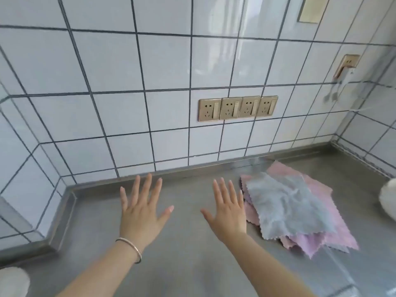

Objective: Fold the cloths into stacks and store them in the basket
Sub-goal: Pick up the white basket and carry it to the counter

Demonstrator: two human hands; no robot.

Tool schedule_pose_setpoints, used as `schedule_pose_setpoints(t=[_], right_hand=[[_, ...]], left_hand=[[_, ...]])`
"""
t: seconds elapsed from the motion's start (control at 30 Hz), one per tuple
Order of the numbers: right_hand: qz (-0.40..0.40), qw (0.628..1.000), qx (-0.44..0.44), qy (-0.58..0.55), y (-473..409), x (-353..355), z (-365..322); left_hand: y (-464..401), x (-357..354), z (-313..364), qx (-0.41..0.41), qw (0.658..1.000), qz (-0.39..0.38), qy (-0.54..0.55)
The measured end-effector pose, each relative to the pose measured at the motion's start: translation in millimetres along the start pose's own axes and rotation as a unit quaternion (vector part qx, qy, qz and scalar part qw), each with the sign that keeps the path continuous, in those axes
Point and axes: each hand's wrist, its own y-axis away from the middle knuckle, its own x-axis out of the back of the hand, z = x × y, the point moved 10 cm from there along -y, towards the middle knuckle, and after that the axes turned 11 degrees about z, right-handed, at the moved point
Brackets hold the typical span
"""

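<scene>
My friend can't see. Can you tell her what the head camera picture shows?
Two open hands, left hand and right hand, hover over a grey counter. A loose pile of pink and grey cloths lies to their right, below a white tiled wall.

Loose unfolded pile of cloths (300, 213) on steel counter (192, 264), right side near wall: grey cloth (287, 206) flat on top, pink cloths (334, 213) beneath, perhaps several, zigzag edges.

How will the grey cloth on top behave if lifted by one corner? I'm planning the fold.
The grey cloth lies rumpled on the pink cloths, so it is probably thin, floppy and light. It may slide off them.
</scene>
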Motion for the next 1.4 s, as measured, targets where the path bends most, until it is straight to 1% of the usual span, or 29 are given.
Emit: schedule_pose_setpoints(t=[0.1, 0.13, 0.2, 0.27, 0.37, 0.5, 0.6, 0.7, 0.77, 0.83, 0.87, 0.9, 1.0, 1.13, 1.2, 1.27, 1.33, 1.4], right_hand=[[-0.003, 0.999, -0.042, 0.018, 14.3, 1.1, -4.1], [-0.023, 0.997, -0.068, 0.03, 22.3, 3.2, -5.5], [-0.025, 0.994, -0.097, 0.046, 34.0, 7.5, -7.2], [-0.057, 0.985, -0.158, 0.044, 55.0, 15.1, -9.1], [-0.023, 0.975, -0.218, 0.04, 84.5, 39.9, -19.6], [-0.01, 0.959, -0.275, 0.073, 129.4, 80.4, -21.8], [0.015, 0.94, -0.329, 0.087, 174.8, 114.8, -10.2], [0.04, 0.922, -0.373, 0.095, 228.7, 148.2, -0.6], [0.068, 0.901, -0.417, 0.099, 277.5, 178.4, 7.3], [0.093, 0.877, -0.459, 0.11, 327.2, 206.6, 13.3], [0.101, 0.859, -0.486, 0.125, 363.2, 225.0, 14.5], [0.103, 0.85, -0.499, 0.134, 383.1, 233.8, 13.4], [0.112, 0.806, -0.555, 0.174, 475.9, 280.9, 0.3], [0.14, 0.743, -0.619, 0.214, 606.4, 360.3, -37.8], [0.149, 0.716, -0.641, 0.232, 669.3, 394.0, -61.8], [0.143, 0.69, -0.665, 0.247, 739.4, 430.0, -87.2], [0.135, 0.666, -0.684, 0.267, 798.1, 466.4, -105.3], [0.144, 0.638, -0.7, 0.286, 855.2, 505.9, -122.6]], left_hand=[[-6.2, -6.7, -2.3, -0.043, 0.999, -0.005, 0.021], [-8.4, -10.8, -4.2, -0.06, 0.998, -0.001, 0.02], [-17.0, -16.8, -0.5, -0.108, 0.993, -0.024, 0.042], [-21.9, -14.3, 6.8, -0.164, 0.984, -0.025, 0.058], [-13.1, 2.8, 22.7, -0.228, 0.969, -0.022, 0.096], [15.5, 28.1, 51.4, -0.3, 0.944, -0.021, 0.137], [51.4, 47.5, 86.6, -0.354, 0.919, -0.029, 0.172], [99.9, 63.9, 123.6, -0.401, 0.89, -0.055, 0.21], [142.2, 82.9, 154.0, -0.446, 0.86, -0.055, 0.24], [184.0, 101.3, 180.7, -0.496, 0.831, -0.062, 0.244], [214.6, 115.1, 197.8, -0.528, 0.809, -0.063, 0.249], [231.5, 121.4, 205.4, -0.546, 0.798, -0.063, 0.246], [312.0, 171.8, 231.1, -0.601, 0.754, -0.035, 0.264], [444.9, 252.6, 244.7, -0.665, 0.675, -0.047, 0.316], [512.2, 289.6, 241.2, -0.69, 0.644, -0.05, 0.327], [587.0, 331.2, 231.2, -0.713, 0.61, -0.056, 0.341], [649.6, 369.4, 224.9, -0.731, 0.578, -0.062, 0.357], [707.1, 411.2, 224.4, -0.745, 0.547, -0.058, 0.376]])
